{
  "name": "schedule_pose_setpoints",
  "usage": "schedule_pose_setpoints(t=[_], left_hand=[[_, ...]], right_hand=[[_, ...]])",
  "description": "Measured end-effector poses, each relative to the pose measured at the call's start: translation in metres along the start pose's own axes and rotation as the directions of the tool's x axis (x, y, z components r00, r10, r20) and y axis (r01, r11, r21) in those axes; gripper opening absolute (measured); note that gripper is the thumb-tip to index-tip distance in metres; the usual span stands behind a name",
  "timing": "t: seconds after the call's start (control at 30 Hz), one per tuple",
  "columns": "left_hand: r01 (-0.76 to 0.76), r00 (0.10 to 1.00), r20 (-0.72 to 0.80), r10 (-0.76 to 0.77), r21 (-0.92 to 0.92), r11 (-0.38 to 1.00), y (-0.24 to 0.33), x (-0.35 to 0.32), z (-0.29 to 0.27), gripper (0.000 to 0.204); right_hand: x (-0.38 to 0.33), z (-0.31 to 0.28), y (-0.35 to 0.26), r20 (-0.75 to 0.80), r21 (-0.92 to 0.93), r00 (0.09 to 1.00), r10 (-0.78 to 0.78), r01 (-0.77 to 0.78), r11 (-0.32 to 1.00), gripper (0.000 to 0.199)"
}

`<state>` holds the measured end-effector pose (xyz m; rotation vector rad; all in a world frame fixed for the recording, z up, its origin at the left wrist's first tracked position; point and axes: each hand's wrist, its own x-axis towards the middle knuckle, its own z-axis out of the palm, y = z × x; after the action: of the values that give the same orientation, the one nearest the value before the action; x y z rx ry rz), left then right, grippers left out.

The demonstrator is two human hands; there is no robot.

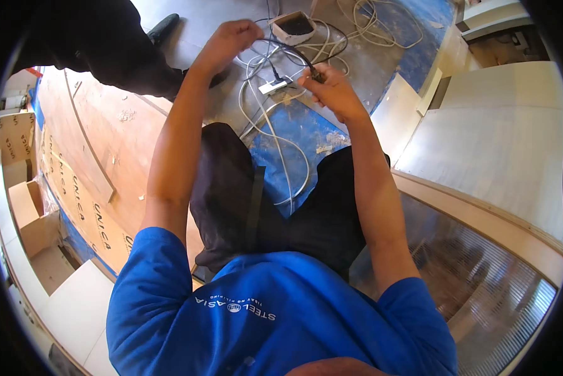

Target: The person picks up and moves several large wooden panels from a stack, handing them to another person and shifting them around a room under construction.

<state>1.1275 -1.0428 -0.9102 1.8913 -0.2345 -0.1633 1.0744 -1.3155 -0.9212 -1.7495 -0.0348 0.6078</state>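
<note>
Cable [289,47] arching beyond power strip [273,87]

Left hand [236,39] is pinching it left of the strip, right hand [335,91] pinching it to the right. It is likely handling light and springy; both ends of the arc are offering steadier holds.

I hold a black cable [291,47] arching between my left hand [230,42] and right hand [335,93]. On the floor [377,70], a black plug [277,78] sits in a white power strip [271,87], near an open box [297,39] and loose white cord [308,165].
</note>
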Motion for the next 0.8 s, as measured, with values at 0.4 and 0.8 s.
schedule_pose_setpoints(t=[0.4,0.8], left_hand=[[-0.120,0.922,0.383,0.049,0.164,0.979,-0.042,-0.001,0.071,0.042],[-0.194,0.895,0.381,-0.233,0.801,0.566,-0.256,0.022,0.071,0.036]], right_hand=[[0.001,-0.006,0.041,-0.065,-0.617,0.811,-0.581,0.425,0.662,0.058],[-0.086,-0.032,-0.002,-0.245,-0.527,0.880,-0.407,0.232,0.818,0.043]])
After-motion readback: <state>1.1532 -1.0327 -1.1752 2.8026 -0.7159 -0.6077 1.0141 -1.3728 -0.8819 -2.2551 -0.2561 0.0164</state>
